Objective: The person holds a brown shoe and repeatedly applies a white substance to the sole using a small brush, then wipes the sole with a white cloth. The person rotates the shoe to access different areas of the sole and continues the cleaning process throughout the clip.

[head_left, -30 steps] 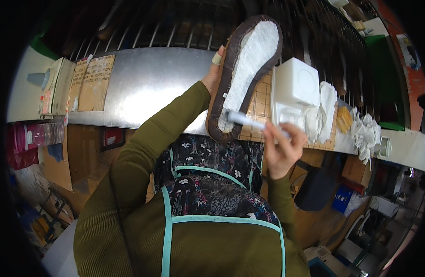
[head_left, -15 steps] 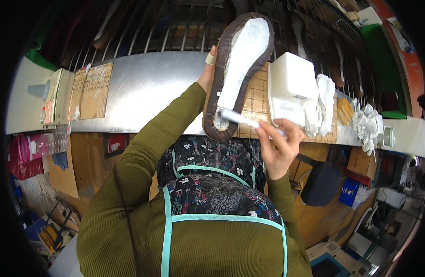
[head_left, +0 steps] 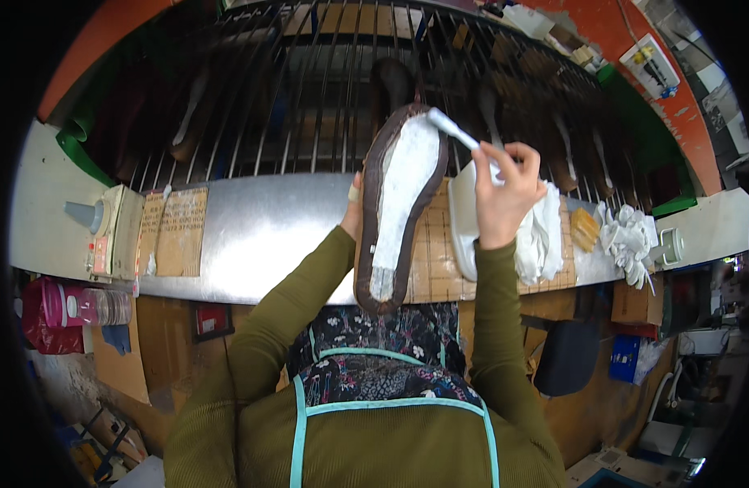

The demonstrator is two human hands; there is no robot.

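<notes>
A dark brown shoe [head_left: 405, 189], bottom side up, is held over the edge of the metal worktable [head_left: 260, 211]. Its underside shows a long white middle surrounded by folded brown upper. My left hand [head_left: 353, 215], with a bandage-like wrap on one digit, grips the shoe's left side; most of its fingers are hidden behind it. Between the fingers of my right hand [head_left: 508, 193] is a slim pale-handled brush [head_left: 455, 131]. The brush head touches, or nearly touches, the shoe's far right rim where white meets brown.
Beside my right hand stand a white plastic container [head_left: 464, 224] and white cloth [head_left: 541, 244] on brown cardboard. Farther right lie a yellowish block [head_left: 585, 230] and white gloves [head_left: 629, 241]. A metal-bar rack [head_left: 285, 122] with several shoes lies beyond the table. Cardboard [head_left: 179, 236] is at left.
The brush has moved from the shoe's near end to its far end, with my right hand going forward. The head view has shifted, showing more of the rack. My left hand keeps its grip.
</notes>
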